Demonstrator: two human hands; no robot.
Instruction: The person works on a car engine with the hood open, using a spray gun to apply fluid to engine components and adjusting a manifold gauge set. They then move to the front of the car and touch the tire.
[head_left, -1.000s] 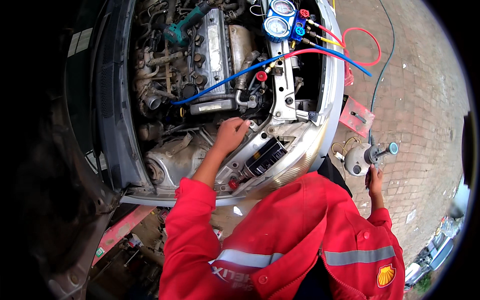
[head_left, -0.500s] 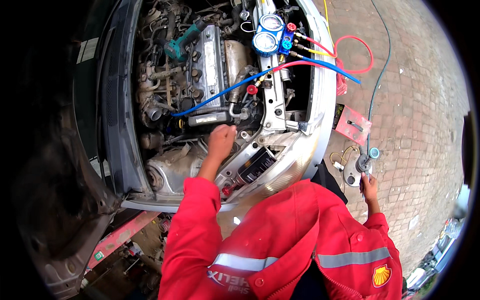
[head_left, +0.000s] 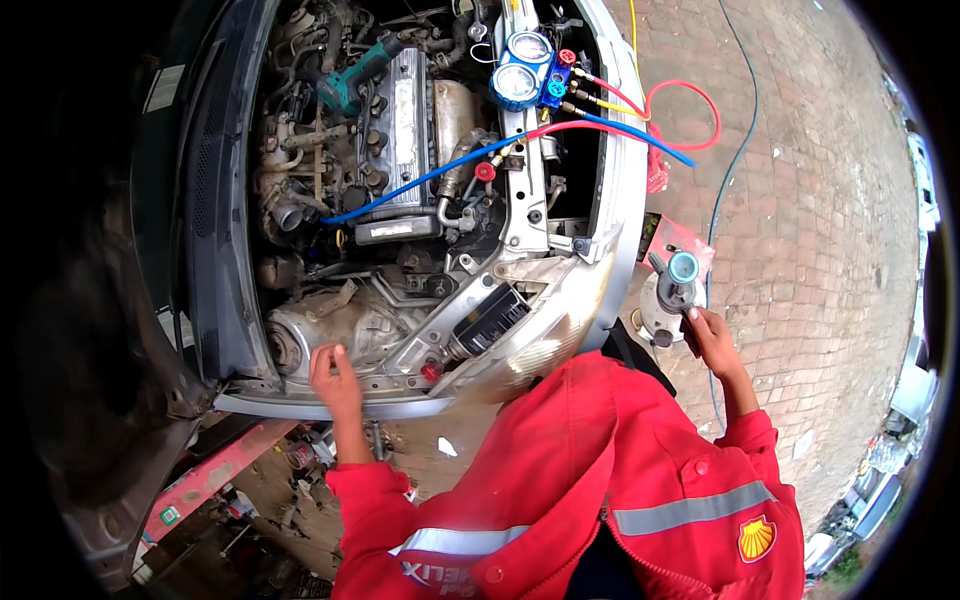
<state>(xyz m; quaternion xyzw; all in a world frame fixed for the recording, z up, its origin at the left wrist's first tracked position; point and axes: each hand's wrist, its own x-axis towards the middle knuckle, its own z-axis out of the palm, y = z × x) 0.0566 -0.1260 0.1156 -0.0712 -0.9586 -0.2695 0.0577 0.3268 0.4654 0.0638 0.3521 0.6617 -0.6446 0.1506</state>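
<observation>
My right hand (head_left: 712,338) is closed around the handle of a dark grey hand tool (head_left: 677,292) with a round, teal-rimmed end, whose kind I cannot make out. It is held out to the right of the car, above a white rounded object (head_left: 655,318) near the ground. My left hand (head_left: 336,382) hovers over the near fender edge, beside the strut tower (head_left: 325,330). Its fingers are loosely bent and apart, and I see nothing in them. In the engine bay, a teal cordless power tool (head_left: 350,85) lies by the engine (head_left: 405,130).
A blue gauge manifold (head_left: 522,75) rests on the front crossmember, with red (head_left: 715,120), yellow and blue hoses (head_left: 640,135) trailing off. A red box (head_left: 680,240) stands on the brick paving (head_left: 800,210). A long hose (head_left: 750,110) runs along the ground. At left, the raised hood (head_left: 110,380) looms.
My left hand has moved back from the engine bay toward the near fender. The right hand has lifted the dark grey tool up and nearer the car. The view has shifted slightly.
</observation>
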